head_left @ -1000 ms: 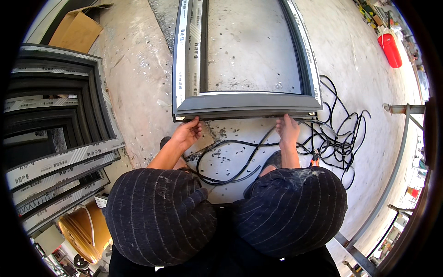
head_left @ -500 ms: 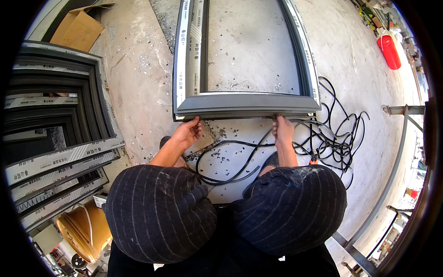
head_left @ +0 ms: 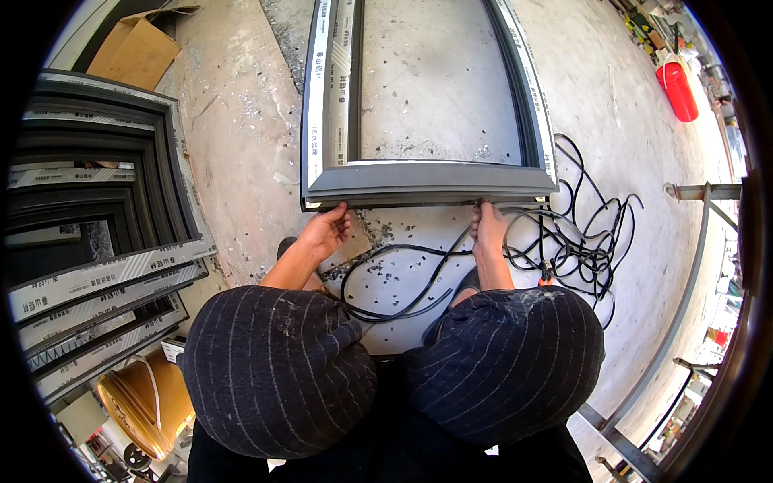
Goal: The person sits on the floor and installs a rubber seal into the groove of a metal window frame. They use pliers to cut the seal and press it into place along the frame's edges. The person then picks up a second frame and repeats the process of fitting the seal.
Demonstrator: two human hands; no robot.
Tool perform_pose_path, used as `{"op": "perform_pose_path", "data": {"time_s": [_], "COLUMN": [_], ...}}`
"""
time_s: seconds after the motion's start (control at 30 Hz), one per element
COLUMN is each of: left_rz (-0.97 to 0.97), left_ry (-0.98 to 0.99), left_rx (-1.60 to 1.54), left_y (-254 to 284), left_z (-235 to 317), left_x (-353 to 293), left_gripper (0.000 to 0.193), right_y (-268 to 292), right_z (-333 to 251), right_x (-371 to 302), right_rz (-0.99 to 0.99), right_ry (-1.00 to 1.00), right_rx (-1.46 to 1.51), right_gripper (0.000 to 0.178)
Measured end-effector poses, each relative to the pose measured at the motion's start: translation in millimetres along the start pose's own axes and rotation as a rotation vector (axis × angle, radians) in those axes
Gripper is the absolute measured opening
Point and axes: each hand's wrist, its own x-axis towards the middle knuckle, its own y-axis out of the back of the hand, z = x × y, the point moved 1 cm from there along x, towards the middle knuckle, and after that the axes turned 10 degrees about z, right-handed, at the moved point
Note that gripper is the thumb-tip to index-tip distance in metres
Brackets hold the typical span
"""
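Note:
A grey window frame (head_left: 419,179) with white printed protective film lies on the floor in front of me, its near rail facing me. Along the underside of that rail runs a thin dark edge. My left hand (head_left: 324,229) has thumb and forefinger pinched at this edge, near the left corner. My right hand (head_left: 489,228) pinches the same edge further right, with a black rubber sealing strip (head_left: 527,212) leading away beside it. The fingertips partly cover what they grip. Long loops of the strip lie tangled on the floor by the frame's right corner and under my right forearm.
Several filmed frames (head_left: 105,278) are stacked at the left, above a yellow bucket (head_left: 141,406). A cardboard box (head_left: 134,52) stands at the far left. An orange-handled tool (head_left: 547,276) lies by the strip. On the right are a red bucket (head_left: 678,91) and a metal stand (head_left: 699,191).
My right hand has slid slightly left along the near edge of the frame. My left hand stays almost in place, still pinching.

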Motion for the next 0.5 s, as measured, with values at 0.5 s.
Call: {"op": "perform_pose_path", "data": {"time_s": [0.5], "left_rz": [0.006], "left_ry": [-0.015], "left_rx": [-0.006], "left_y": [-1.8], "left_z": [1.0], "left_x": [-2.3], "left_gripper": [0.011], "right_y": [-1.0], "right_z": [8.3], "right_x": [7.4], "right_rz": [-0.005], "right_ry": [0.010], "right_rx": [0.082], "right_gripper": [0.028]}}
